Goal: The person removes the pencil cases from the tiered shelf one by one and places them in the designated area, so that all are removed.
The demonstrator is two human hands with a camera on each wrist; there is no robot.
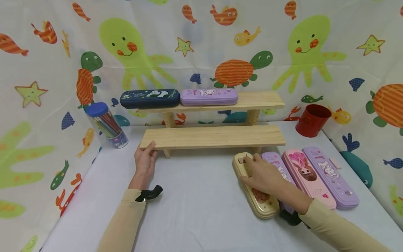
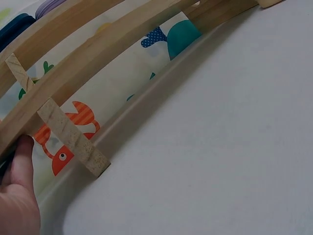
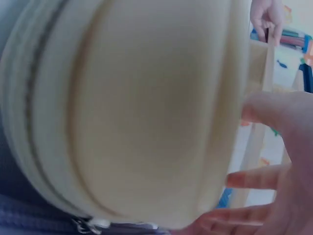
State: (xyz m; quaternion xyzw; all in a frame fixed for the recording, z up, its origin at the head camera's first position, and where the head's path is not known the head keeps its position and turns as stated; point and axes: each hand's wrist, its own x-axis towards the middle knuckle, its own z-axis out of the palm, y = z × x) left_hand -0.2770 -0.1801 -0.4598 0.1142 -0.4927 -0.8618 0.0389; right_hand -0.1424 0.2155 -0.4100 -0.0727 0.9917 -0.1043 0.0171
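My left hand grips the left end of the lower board of a two-step wooden shelf; in the left wrist view a digit lies against the board's edge. My right hand holds a cream-yellow pencil case with brown pictures, at the left of a row of cases. The right wrist view shows that case large and close, thumb and fingers spread along its side. Beside it lies a purple case, partly hidden by the hand, then a pink case with a doll picture and another purple case.
On the upper board sit a dark blue panda pencil case and a purple one. A blue-lidded tub of coloured pens stands left of the shelf, a red cup right. Printed cloth hangs behind.
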